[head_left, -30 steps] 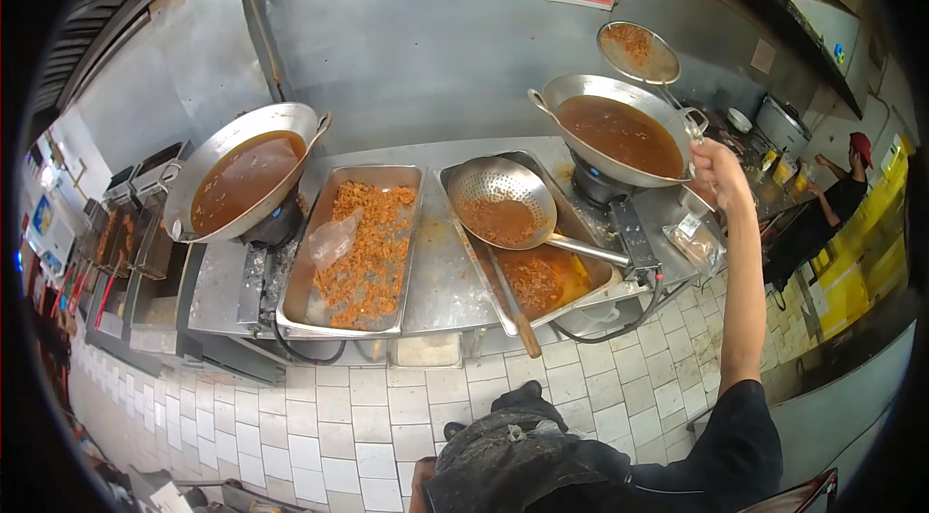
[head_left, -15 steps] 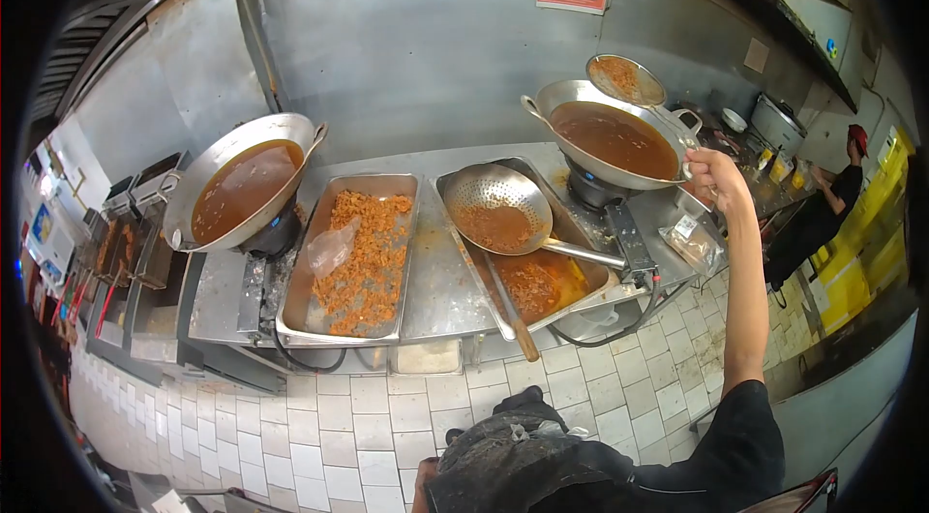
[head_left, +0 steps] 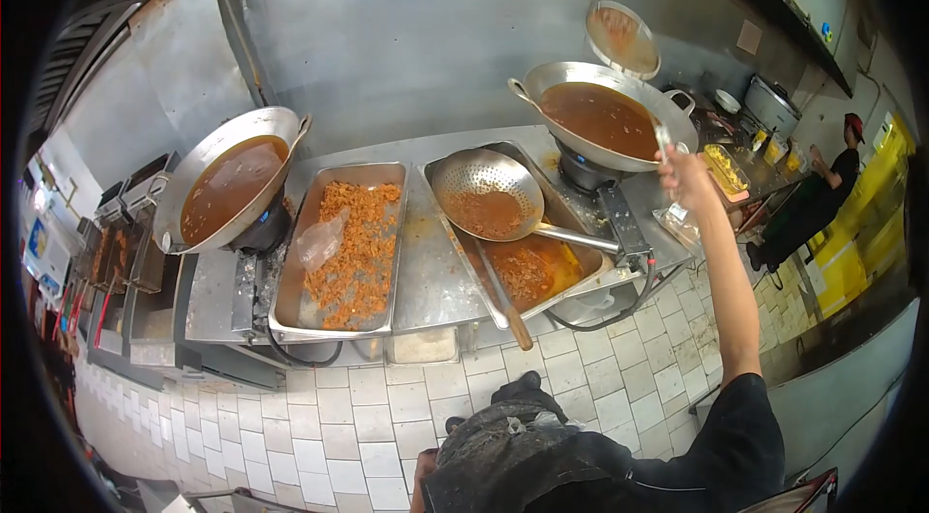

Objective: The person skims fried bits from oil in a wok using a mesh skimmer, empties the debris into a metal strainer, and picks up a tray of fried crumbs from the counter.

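My right hand [head_left: 685, 180] is closed on the handle of a round strainer [head_left: 622, 39], which is raised above the right wok [head_left: 602, 118] of brown oil. Reddish-brown bits in the strainer look blurred. Low at the body's left side, my left hand [head_left: 424, 463] shows only in part, and its fingers cannot be made out. A perforated ladle [head_left: 490, 196] with brown bits rests across a tray [head_left: 590, 270] of oily crumbs. Beside it lies a wooden-handled tool [head_left: 520, 330]. Another tray [head_left: 280, 305] holds orange fried bits and a clear plastic bag [head_left: 322, 240].
The left wok [head_left: 281, 116] of brown oil stands on a burner. A co-worker [head_left: 834, 186] in a red cap stands at the right counter, near a pot [head_left: 771, 108] and a yellow-filled container [head_left: 726, 170]. Burner hoses hang along the steel table's [head_left: 426, 295] front edge.
My right hand has moved left and slightly down. The strainer has risen and tilted, and its contents are now blurred. The view has shifted slightly, and the yellow-filled container now shows.
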### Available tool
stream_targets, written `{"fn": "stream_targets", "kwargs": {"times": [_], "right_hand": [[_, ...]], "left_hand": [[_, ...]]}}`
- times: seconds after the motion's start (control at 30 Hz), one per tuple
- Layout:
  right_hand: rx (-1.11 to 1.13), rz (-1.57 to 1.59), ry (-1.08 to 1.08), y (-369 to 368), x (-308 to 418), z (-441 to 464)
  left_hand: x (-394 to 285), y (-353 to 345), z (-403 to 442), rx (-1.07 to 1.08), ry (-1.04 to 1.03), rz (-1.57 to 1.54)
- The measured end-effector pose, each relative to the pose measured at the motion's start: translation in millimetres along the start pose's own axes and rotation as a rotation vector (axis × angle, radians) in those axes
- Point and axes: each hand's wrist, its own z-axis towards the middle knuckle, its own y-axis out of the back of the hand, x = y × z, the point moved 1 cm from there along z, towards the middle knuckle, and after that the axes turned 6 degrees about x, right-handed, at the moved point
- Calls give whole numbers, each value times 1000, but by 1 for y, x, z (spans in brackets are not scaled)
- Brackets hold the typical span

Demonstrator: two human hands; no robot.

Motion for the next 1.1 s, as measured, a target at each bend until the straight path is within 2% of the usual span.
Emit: {"fn": "stream_targets", "kwargs": {"times": [0.03,0.07,0.1,0.17,0.3,0.33,0.4,0.43,0.5,0.57,0.63,0.7,0.77,0.83,0.93,1.1], "right_hand": [[-9,18,-100,0,-9,2],[-17,-127,-61,4,-3,-2],[-14,-88,-139,12,4,0],[-36,-170,-131,1,-1,-13],[-62,-440,152,-24,-22,-27],[-70,-480,182,-29,-24,-31],[-121,-644,214,-46,-24,-45],[-127,-785,297,-47,-33,-45],[-134,-1062,479,-49,-54,-48],[-152,-1267,387,-61,-72,-54],[-78,-1477,405,-76,-88,-63],[41,-1634,322,-88,-104,-68],[297,-1739,356,-97,-115,-69],[246,-1767,366,-103,-119,-72],[166,-1791,360,-114,-117,-72],[280,-1740,434,-110,-116,-70]], "left_hand": [[-6,1,-7,8,23,-56],[-14,1,-13,14,44,-115],[-22,-3,-17,18,63,-181],[-23,-4,-16,-4,72,-136],[-32,-1,-25,30,103,-44],[-29,0,-22,29,-4,-118],[-9,2,-9,95,-205,289],[0,2,-4,129,-303,492],[12,-1,9,82,-75,231],[6,-5,4,55,67,78],[-13,-3,-3,55,130,36],[3,-9,7,15,164,-51],[-2,-10,3,-16,181,-75],[-6,-12,-3,-46,181,-41],[-25,-10,-19,11,10,33],[6,-24,-22,-45,76,28]]}}
